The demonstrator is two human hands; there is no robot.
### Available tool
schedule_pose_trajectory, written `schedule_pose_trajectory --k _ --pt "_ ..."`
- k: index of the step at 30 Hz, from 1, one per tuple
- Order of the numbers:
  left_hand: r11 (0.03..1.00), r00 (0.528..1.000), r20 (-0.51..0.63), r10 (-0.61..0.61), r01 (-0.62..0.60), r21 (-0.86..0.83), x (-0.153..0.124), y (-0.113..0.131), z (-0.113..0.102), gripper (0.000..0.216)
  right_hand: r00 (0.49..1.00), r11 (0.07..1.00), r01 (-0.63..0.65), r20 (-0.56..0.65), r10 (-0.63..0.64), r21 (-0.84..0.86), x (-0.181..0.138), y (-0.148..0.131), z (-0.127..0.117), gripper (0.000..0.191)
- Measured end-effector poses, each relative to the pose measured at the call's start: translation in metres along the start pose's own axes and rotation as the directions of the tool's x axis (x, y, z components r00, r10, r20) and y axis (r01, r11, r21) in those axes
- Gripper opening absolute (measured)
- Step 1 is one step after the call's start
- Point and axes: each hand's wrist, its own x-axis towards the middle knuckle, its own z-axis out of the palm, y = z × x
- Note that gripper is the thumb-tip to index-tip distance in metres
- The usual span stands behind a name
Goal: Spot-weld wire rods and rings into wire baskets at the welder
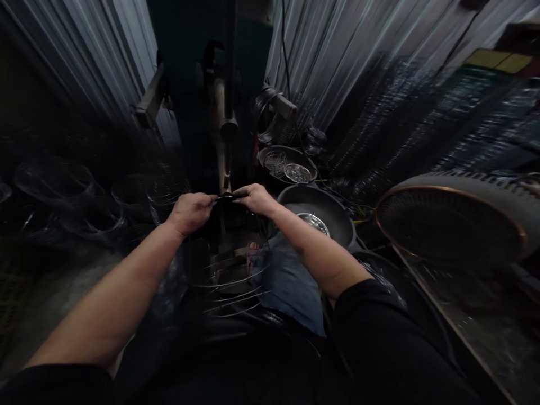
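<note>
One thin wire-like piece (225,197) runs crosswise between left hand (190,215) and right hand (256,199), each pinching an end, right by the machine's rod tip (226,183); neither hand nearer. Tip contact: can't tell.

A cable (285,50) is hanging by the ridged wall (337,53); a round fan (451,225) is showing at the right.

This is a dim workshop, as is shown by the tall dark machine (221,107), the corrugated metal walls (333,45) on both sides of it, and the coiled metal (315,138) and grey basins (335,207) to its right.
</note>
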Motion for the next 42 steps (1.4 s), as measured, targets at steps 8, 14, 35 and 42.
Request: schedule_pose_trajectory --k 8,14,35,42 --pt "1.000 0.999 0.038 0.026 -0.026 0.013 -0.006 0.004 0.004 0.035 0.992 0.947 0.126 0.048 -0.116 -0.296 -0.012 0.006 0.006 0.024" --pt "0.999 0.999 0.011 0.050 -0.051 0.016 -0.002 0.005 0.007 0.038 0.992 0.790 0.125 0.096 -0.083 -0.601 -0.018 -0.007 -0.001 0.030" --pt "0.998 1.000 -0.021 -0.011 0.010 -0.065 0.050 -0.019 0.001 0.032 0.990 0.696 0.141 0.116 -0.084 -0.704 0.041 -0.012 -0.016 0.029" --pt "0.998 0.999 -0.039 -0.008 0.006 -0.063 0.055 -0.022 0.004 0.034 0.989 0.709 0.146 0.117 -0.089 -0.690 0.044 -0.013 -0.020 0.029"
